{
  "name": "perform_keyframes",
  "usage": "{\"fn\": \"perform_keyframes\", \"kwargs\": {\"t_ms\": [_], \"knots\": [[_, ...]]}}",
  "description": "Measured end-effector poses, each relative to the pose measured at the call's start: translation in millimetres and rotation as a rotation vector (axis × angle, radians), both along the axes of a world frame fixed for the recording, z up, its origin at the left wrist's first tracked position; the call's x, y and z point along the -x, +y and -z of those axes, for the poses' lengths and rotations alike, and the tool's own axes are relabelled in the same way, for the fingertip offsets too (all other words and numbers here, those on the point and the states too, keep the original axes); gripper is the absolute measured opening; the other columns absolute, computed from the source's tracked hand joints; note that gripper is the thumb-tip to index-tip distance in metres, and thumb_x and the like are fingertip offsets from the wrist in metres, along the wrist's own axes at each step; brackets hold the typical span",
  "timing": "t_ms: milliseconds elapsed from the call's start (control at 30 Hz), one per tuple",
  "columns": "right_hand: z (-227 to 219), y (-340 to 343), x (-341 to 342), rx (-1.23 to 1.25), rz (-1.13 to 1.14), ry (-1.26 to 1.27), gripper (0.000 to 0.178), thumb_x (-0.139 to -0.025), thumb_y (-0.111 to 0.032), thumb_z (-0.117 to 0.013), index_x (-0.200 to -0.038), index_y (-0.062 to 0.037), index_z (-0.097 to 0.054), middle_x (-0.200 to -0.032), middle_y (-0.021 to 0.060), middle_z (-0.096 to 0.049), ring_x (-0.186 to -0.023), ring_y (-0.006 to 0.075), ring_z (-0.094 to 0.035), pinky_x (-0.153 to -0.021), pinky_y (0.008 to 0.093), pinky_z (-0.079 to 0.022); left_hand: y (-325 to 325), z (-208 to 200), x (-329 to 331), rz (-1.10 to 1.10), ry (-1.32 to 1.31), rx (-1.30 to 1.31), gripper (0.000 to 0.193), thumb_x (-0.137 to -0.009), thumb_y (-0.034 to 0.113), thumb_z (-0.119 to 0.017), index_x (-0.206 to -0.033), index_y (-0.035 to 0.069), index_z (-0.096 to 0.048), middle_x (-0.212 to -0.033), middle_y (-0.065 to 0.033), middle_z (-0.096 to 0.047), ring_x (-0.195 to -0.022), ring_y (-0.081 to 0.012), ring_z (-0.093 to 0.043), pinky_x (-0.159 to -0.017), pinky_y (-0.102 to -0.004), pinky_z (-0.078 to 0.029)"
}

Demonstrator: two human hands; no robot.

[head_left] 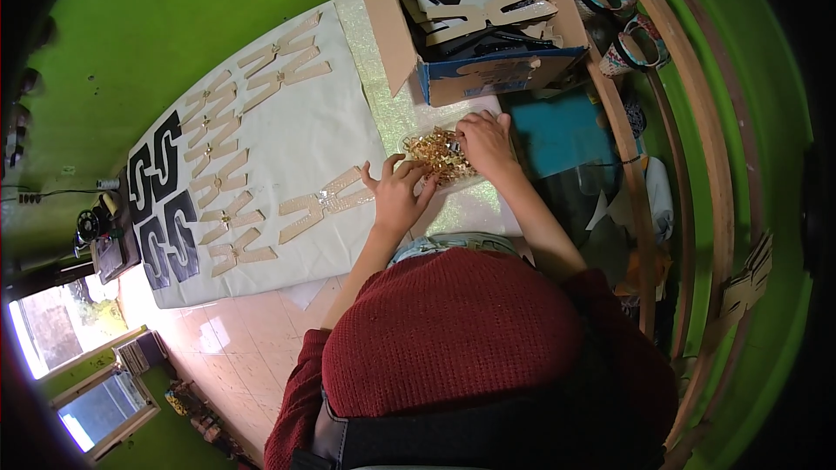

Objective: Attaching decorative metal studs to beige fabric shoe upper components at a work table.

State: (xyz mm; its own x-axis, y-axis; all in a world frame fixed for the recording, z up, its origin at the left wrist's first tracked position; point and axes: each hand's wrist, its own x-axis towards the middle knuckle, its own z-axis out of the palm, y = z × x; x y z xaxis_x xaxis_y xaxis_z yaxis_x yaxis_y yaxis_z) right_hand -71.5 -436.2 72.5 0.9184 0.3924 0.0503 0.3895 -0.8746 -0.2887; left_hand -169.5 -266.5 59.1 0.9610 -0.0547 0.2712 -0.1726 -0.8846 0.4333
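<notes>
A heap of small gold metal pieces (440, 157), like buckles or trims, lies on the table in front of me. My right hand (488, 141) reaches into the heap's right side, fingers bent down and together; their tips are hidden. At the heap's left edge, my left hand (399, 196) has its fingers spread, with nothing visible in them. Just left of that hand lies a beige, glittery H-shaped strap piece (305, 206) with a shiny ornament at its middle.
Several similar strap pieces (225, 183) line the white-covered table (305, 139). Black cut-out pieces (157, 165) lie at its left end. A cardboard box (501, 78) full of beige and black pieces stands beyond my hands. Wooden shelving (623, 122) with sandals (640, 45) rises at right.
</notes>
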Motion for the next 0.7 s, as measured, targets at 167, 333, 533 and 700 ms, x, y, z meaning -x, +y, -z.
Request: {"fn": "perform_keyframes", "kwargs": {"t_ms": [167,333,533,700], "knots": [[0.3,-3.6,4.0,-0.163,-0.126,-0.002,0.020,-0.077,-0.006,-0.061,-0.096,-0.0104,-0.066,-0.096,0.0032,-0.066,-0.099,0.0198,-0.053,-0.086,0.0426,-0.028,-1.2,-0.9,-3.1,0.011,-0.003,0.032,0.017,-0.079,0.032,-0.067,-0.088,0.018,-0.070,-0.098,0.0059,-0.065,-0.110,-0.0208,-0.051,-0.100,-0.0574,-0.011],[8.6,-1.5,4.3,-0.165,-0.028,0.010,0.017,-0.077,-0.011,-0.064,-0.093,-0.0108,-0.069,-0.092,0.0053,-0.068,-0.096,0.0207,-0.055,-0.093,0.0412,-0.028,-1.0,1.0,-1.9,0.012,-0.033,0.042,0.015,-0.077,0.031,-0.070,-0.087,0.018,-0.070,-0.098,0.0062,-0.066,-0.108,-0.0191,-0.053,-0.100,-0.0541,-0.012],[-1.9,-14.2,6.2,-0.308,0.008,-0.003,0.009,-0.077,-0.013,-0.066,-0.084,-0.0092,-0.069,-0.083,0.0072,-0.068,-0.086,0.0255,-0.057,-0.084,0.0378,-0.039,3.2,2.3,0.7,0.018,0.011,0.073,0.016,-0.079,0.032,-0.067,-0.088,0.018,-0.069,-0.101,0.0057,-0.064,-0.109,-0.0193,-0.052,-0.099,-0.0576,-0.014],[-5.1,-30.5,1.5,-0.820,0.082,0.089,0.009,-0.078,-0.007,-0.067,-0.086,-0.0036,-0.067,-0.086,0.0101,-0.069,-0.080,0.0257,-0.064,-0.068,0.0337,-0.050,3.6,2.4,-1.5,0.038,0.021,0.094,0.016,-0.079,0.031,-0.067,-0.089,0.018,-0.069,-0.101,0.0055,-0.064,-0.110,-0.0195,-0.051,-0.100,-0.0572,-0.013]]}}
